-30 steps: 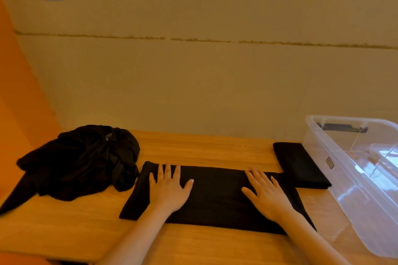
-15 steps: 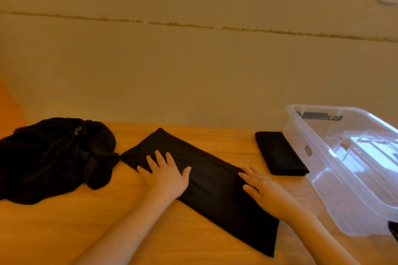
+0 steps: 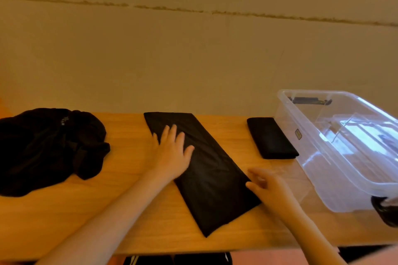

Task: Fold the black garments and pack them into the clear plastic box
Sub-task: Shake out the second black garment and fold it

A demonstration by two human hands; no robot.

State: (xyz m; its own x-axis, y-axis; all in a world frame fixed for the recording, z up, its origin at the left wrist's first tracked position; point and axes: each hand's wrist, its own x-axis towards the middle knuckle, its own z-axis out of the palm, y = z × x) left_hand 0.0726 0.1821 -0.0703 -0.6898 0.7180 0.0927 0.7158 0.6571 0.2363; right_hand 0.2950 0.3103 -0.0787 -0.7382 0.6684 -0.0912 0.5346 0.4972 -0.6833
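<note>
1. Your left hand (image 3: 172, 155) lies flat on the upper part of the long folded black garment (image 3: 206, 170), fingers (image 3: 173, 133) straight and spread, pressing the cloth to the wooden worktop (image 3: 133, 217).
2. Your right hand (image 3: 267, 185) sits at the garment's right edge near its lower end; the fingers look loosely bent and touch the cloth, though blur keeps you from telling whether they pinch it.
3. The long garment runs diagonally, from the far edge of the worktop towards you and to the right.
4. A smaller folded black garment (image 3: 271, 137) lies flat just beside the left wall of the clear plastic box (image 3: 318, 157), outside it.
5. The box stands at the right end of the worktop with no lid on.
6. An unfolded heap of black clothing (image 3: 47, 148) rests at the left end, well apart from the box.
</note>
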